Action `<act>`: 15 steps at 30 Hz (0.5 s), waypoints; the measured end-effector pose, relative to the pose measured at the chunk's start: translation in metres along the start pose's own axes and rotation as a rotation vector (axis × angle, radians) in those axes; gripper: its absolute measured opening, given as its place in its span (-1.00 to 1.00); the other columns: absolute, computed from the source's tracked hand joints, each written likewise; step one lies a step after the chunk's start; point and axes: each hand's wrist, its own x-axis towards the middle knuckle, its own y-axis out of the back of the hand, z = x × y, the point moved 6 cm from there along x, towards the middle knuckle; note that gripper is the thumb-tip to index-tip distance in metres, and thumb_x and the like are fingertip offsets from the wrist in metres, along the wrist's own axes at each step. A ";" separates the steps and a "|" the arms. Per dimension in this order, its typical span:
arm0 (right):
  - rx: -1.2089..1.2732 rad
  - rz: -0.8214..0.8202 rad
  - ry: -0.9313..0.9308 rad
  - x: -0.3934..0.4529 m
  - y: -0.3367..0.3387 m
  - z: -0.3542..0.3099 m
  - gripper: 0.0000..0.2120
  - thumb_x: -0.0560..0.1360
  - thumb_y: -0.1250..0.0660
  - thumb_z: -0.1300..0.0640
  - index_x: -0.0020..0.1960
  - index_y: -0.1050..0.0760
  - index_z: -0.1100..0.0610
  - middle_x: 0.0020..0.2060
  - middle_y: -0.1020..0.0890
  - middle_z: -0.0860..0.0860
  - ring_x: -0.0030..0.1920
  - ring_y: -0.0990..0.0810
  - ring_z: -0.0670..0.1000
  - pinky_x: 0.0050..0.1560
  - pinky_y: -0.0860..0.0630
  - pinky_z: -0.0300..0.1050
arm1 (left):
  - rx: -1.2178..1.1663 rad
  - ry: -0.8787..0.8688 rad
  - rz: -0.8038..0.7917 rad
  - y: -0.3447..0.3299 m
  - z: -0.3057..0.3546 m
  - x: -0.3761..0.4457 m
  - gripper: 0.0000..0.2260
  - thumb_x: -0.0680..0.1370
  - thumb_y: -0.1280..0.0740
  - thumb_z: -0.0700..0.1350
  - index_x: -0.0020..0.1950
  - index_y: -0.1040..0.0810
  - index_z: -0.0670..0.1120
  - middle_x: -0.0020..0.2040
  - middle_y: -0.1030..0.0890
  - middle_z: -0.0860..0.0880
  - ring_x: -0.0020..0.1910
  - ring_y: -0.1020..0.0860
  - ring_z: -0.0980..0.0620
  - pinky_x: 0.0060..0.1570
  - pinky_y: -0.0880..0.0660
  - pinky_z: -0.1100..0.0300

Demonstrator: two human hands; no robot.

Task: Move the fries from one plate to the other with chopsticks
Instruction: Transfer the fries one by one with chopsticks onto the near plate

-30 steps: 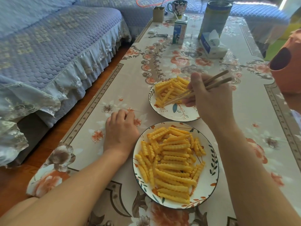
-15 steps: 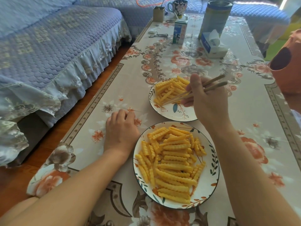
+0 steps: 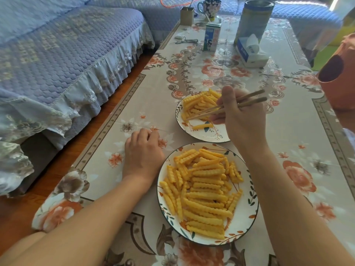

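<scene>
Two white flower-rimmed plates sit on the floral tablecloth. The near plate (image 3: 247,212) is heaped with crinkle-cut fries (image 3: 203,191). The far plate (image 3: 203,135) carries a smaller pile of fries (image 3: 196,104), and a single fry (image 3: 201,126) lies apart on its bare front part. My right hand (image 3: 240,120) grips wooden chopsticks (image 3: 211,110) over the far plate, tips at the left edge of its pile; nothing shows between the tips. My left hand (image 3: 143,152) rests curled on the cloth, just left of the near plate.
At the table's far end stand a milk carton (image 3: 211,36), a tissue box (image 3: 249,51), a tall tin (image 3: 253,18), a mug (image 3: 210,6), a small box (image 3: 186,16) and scissors (image 3: 186,41). A blue-covered sofa (image 3: 57,54) runs along the left. An orange container (image 3: 340,73) stands at right.
My right hand with the chopsticks has drifted slightly left and toward me over the far plate. One fry now lies alone on that plate's front. The left hand has stayed put.
</scene>
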 end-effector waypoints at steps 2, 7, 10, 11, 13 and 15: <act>-0.011 0.001 0.007 0.000 -0.001 0.002 -0.69 0.67 -0.28 -0.04 -0.18 -0.60 0.07 -0.37 -0.68 0.09 -0.39 -0.72 0.05 -0.30 -0.69 0.12 | 0.005 0.005 -0.006 0.000 0.000 0.000 -0.73 0.43 -0.15 -0.18 0.02 -0.57 -0.15 -0.03 -0.54 -0.14 -0.05 -0.46 -0.18 -0.04 -0.46 -0.08; -0.013 0.007 0.052 0.000 0.001 0.001 -0.71 0.66 -0.30 -0.02 -0.18 -0.58 0.07 -0.40 -0.68 0.07 -0.39 -0.72 0.03 -0.33 -0.69 0.07 | -0.002 0.001 0.003 0.001 0.000 0.000 -0.73 0.43 -0.15 -0.18 0.02 -0.57 -0.16 -0.03 -0.55 -0.15 -0.05 -0.47 -0.19 -0.04 -0.45 -0.08; 0.002 0.000 0.080 0.001 0.000 0.003 -0.72 0.66 -0.30 -0.03 -0.16 -0.58 0.07 -0.39 -0.68 0.07 -0.37 -0.73 0.03 -0.31 -0.69 0.11 | -0.013 -0.006 0.009 0.002 0.001 -0.001 -0.69 0.43 -0.08 -0.16 0.00 -0.56 -0.17 -0.04 -0.54 -0.15 -0.06 -0.46 -0.19 -0.06 -0.44 -0.08; 0.003 -0.011 0.078 0.001 -0.002 0.005 -0.71 0.66 -0.31 -0.03 -0.15 -0.59 0.10 -0.38 -0.68 0.08 -0.36 -0.73 0.04 -0.30 -0.69 0.14 | -0.016 -0.009 0.010 0.002 0.002 0.000 -0.66 0.43 -0.05 -0.14 0.00 -0.56 -0.16 -0.04 -0.54 -0.15 -0.06 -0.46 -0.18 -0.06 -0.44 -0.08; 0.006 -0.024 0.061 0.001 -0.005 0.010 -0.67 0.66 -0.31 -0.04 -0.12 -0.60 0.19 -0.36 -0.67 0.09 -0.35 -0.73 0.04 -0.30 -0.69 0.18 | -0.020 -0.010 0.005 0.003 0.002 0.000 -0.64 0.43 -0.02 -0.12 0.00 -0.57 -0.16 -0.04 -0.54 -0.14 -0.05 -0.46 -0.18 -0.05 -0.44 -0.08; 0.013 -0.023 0.042 0.000 -0.006 0.014 -0.66 0.66 -0.30 -0.04 -0.12 -0.60 0.20 -0.36 -0.67 0.09 -0.36 -0.73 0.04 -0.29 -0.69 0.19 | -0.017 0.000 0.000 0.002 0.001 0.000 -0.68 0.43 -0.08 -0.15 0.01 -0.57 -0.16 -0.03 -0.54 -0.14 -0.05 -0.46 -0.18 -0.04 -0.44 -0.08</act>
